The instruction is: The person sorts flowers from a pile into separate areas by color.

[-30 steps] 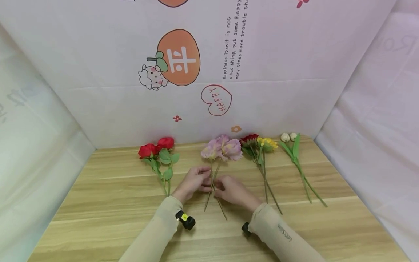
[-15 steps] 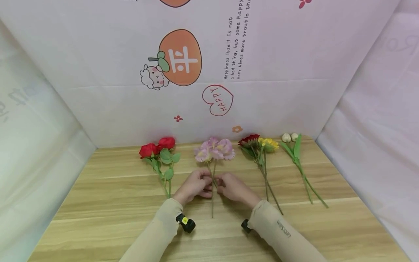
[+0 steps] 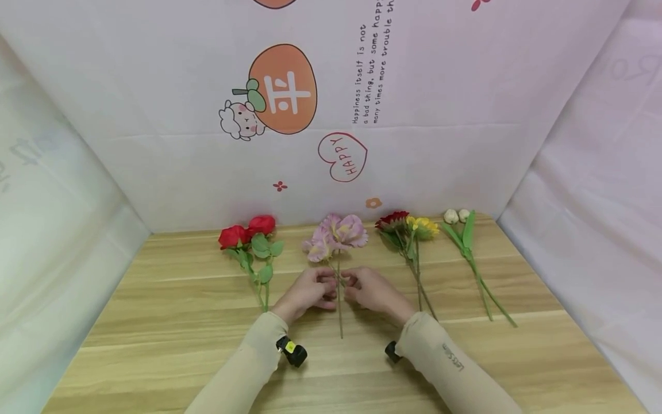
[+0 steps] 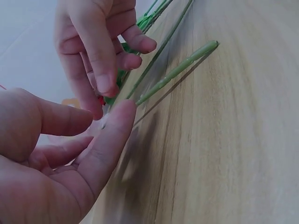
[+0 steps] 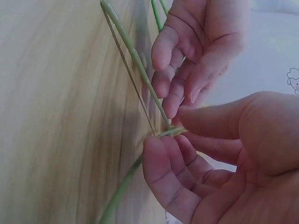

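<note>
Two pale purple flowers (image 3: pixel 349 230) lie side by side at the middle of the table, their stems crossing between the hands. One stem (image 3: pixel 340 313) runs straight toward the person; the other slants to the right. My right hand (image 3: pixel 374 293) pinches the slanting green stem (image 5: pixel 121 191) close to the crossing, between thumb and fingers. Opposite it, my left hand (image 3: pixel 307 293) has its fingertips right at the stems. In the left wrist view a gap shows between the left thumb and index finger. The index fingertip overlaps the straight stem (image 4: pixel 180 67).
Red roses (image 3: pixel 234 236) lie to the left. On the right are a dark red flower (image 3: pixel 393 219), a yellow flower (image 3: pixel 424 227) and white tulips (image 3: pixel 451 216) with crossed stems. Printed white cloth (image 3: pixel 207 178) rises behind the wooden table (image 3: pixel 155 322).
The purple blooms have shifted left. Their stems have turned from a wide X: one now points straight toward the person, the other slants right. Both hands stay close around the crossing.
</note>
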{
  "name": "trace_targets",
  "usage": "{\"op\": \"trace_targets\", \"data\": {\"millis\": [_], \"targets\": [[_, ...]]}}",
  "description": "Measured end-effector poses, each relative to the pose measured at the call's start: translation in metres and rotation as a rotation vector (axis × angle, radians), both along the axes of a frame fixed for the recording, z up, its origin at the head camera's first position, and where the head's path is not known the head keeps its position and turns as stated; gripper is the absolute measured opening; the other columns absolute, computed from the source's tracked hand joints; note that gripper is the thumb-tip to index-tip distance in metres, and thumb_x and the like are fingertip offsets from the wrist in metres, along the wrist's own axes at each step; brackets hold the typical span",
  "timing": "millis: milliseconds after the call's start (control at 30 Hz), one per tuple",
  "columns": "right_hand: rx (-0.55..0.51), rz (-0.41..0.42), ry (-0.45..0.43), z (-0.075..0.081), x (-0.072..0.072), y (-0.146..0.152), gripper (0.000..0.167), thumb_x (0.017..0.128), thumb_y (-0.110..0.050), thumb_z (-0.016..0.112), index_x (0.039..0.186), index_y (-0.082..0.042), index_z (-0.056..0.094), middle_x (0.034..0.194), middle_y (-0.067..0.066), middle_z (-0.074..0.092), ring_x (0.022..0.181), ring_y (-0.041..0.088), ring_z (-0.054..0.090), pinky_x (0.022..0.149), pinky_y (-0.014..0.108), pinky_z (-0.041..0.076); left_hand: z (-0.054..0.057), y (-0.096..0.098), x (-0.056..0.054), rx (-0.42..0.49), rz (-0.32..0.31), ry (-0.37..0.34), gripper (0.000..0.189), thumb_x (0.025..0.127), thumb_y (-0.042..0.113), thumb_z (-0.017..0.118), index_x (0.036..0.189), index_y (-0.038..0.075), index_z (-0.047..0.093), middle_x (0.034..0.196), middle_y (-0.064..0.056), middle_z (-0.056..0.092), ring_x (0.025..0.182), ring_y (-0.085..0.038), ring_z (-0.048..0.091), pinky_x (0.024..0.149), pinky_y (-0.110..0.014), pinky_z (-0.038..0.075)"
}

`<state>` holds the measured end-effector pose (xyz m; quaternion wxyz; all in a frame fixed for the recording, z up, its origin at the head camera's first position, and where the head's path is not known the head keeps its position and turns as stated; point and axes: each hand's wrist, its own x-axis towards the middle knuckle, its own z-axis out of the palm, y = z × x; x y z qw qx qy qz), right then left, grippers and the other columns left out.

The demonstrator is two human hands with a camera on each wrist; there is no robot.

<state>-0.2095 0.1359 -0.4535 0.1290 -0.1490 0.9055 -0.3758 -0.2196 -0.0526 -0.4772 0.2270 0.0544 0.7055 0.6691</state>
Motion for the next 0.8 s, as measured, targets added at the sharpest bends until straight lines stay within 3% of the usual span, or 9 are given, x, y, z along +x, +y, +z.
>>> {"op": "trace_targets", "data": {"millis": [133, 233, 333, 533, 700, 800], "targets": [[0.001, 0.001, 0.021, 0.004, 0.001, 0.003, 0.040, 0.099, -0.009, 0.066, 0.137, 0.001, 0.059, 0.097, 0.002, 0.064, 0.067, 0.014, 0.061, 0.056, 0.029, 0.053, 0.004, -0.005, -0.001, -0.028, -0.014, 0.029, 0.044, 0.103, 0.002, 0.054, 0.144, -0.011, 0.043, 0.128, -0.025, 0.056, 0.105, -0.035, 0.063, 0.078, -0.039, 0.062], [0.017, 0.003, 0.042, 0.010, 0.001, 0.007, 0.038, 0.100, -0.013, 0.065, 0.136, 0.000, 0.061, 0.099, 0.002, 0.065, 0.073, 0.012, 0.061, 0.059, 0.030, 0.052, 0.010, -0.012, -0.001, -0.072, -0.025, 0.092, 0.045, 0.103, 0.006, 0.056, 0.144, -0.010, 0.044, 0.131, -0.025, 0.056, 0.109, -0.038, 0.063, 0.079, -0.040, 0.062], [0.027, 0.020, 0.077, 0.016, 0.000, 0.014, 0.038, 0.101, -0.016, 0.064, 0.136, 0.000, 0.061, 0.103, 0.003, 0.066, 0.079, 0.013, 0.063, 0.064, 0.031, 0.053, 0.021, -0.021, -0.001, -0.162, -0.042, 0.215, 0.044, 0.102, 0.009, 0.058, 0.141, -0.009, 0.048, 0.130, -0.025, 0.058, 0.108, -0.040, 0.063, 0.078, -0.042, 0.062], [0.062, 0.011, 0.178, 0.037, -0.004, 0.038, 0.038, 0.103, -0.021, 0.062, 0.136, -0.003, 0.061, 0.114, 0.010, 0.069, 0.092, 0.020, 0.068, 0.076, 0.036, 0.058, 0.054, -0.051, -0.003, -0.452, -0.047, 0.537, 0.036, 0.101, 0.015, 0.062, 0.132, -0.002, 0.061, 0.126, -0.020, 0.065, 0.105, -0.032, 0.067, 0.084, -0.039, 0.059], [0.100, -0.024, 0.291, 0.059, -0.007, 0.061, 0.039, 0.103, -0.023, 0.061, 0.136, -0.001, 0.061, 0.123, 0.016, 0.068, 0.102, 0.028, 0.069, 0.083, 0.044, 0.059, 0.081, -0.080, 0.001, -0.613, 0.001, 0.727, 0.031, 0.100, 0.018, 0.065, 0.128, 0.002, 0.065, 0.126, -0.015, 0.066, 0.104, -0.030, 0.068, 0.085, -0.044, 0.059], [0.142, -0.032, 0.364, 0.070, -0.006, 0.073, 0.040, 0.104, -0.025, 0.061, 0.135, 0.000, 0.061, 0.125, 0.017, 0.067, 0.103, 0.029, 0.067, 0.085, 0.047, 0.057, 0.090, -0.098, 0.005, -0.687, 0.045, 0.839, 0.030, 0.099, 0.018, 0.067, 0.126, 0.003, 0.067, 0.125, -0.013, 0.066, 0.099, -0.027, 0.067, 0.083, -0.045, 0.058]]}}
